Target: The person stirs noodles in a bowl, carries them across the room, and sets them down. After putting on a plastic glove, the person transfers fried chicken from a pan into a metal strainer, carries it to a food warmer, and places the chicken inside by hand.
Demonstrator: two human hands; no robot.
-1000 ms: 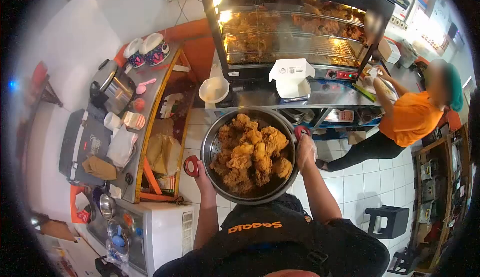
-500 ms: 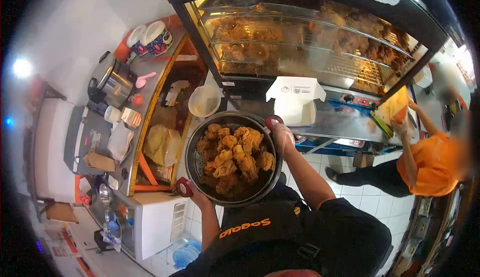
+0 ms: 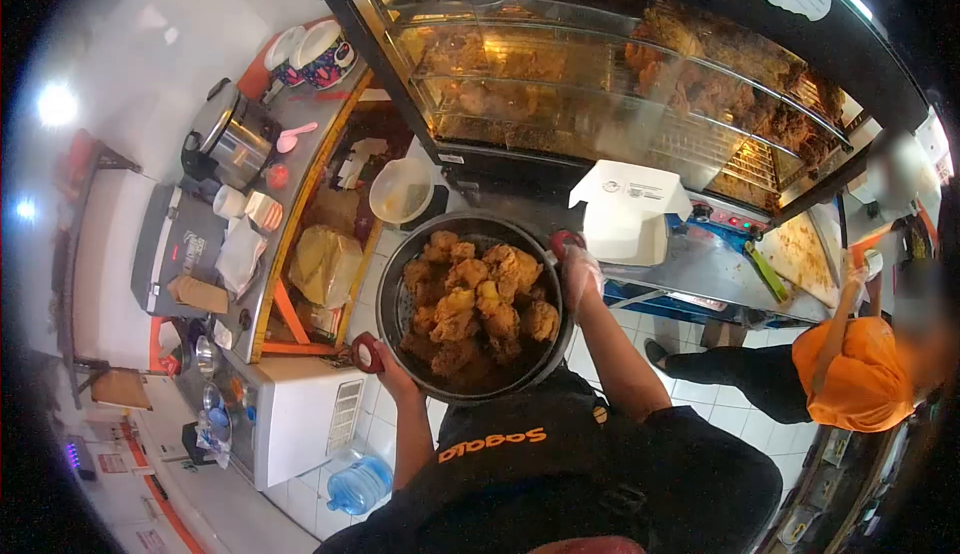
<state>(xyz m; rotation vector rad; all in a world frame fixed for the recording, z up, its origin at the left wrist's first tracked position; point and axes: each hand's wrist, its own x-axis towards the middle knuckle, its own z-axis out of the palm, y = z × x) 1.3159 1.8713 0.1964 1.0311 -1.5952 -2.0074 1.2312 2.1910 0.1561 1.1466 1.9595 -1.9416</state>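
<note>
1. the left hand [image 3: 392,374] is closed on the red left handle [image 3: 366,352] of the metal strainer bowl [image 3: 400,299]; a firm grip here keeps that side level.
2. the bowl sits between both hands at chest height, heaped with fried chicken [image 3: 476,306], just in front of the steel worktop [image 3: 705,266]; holding it flat should stop pieces rolling off.
3. the gloved right hand [image 3: 580,272] grips the right handle [image 3: 564,244] near the white box [image 3: 628,216]; steer clear of the box.
</note>
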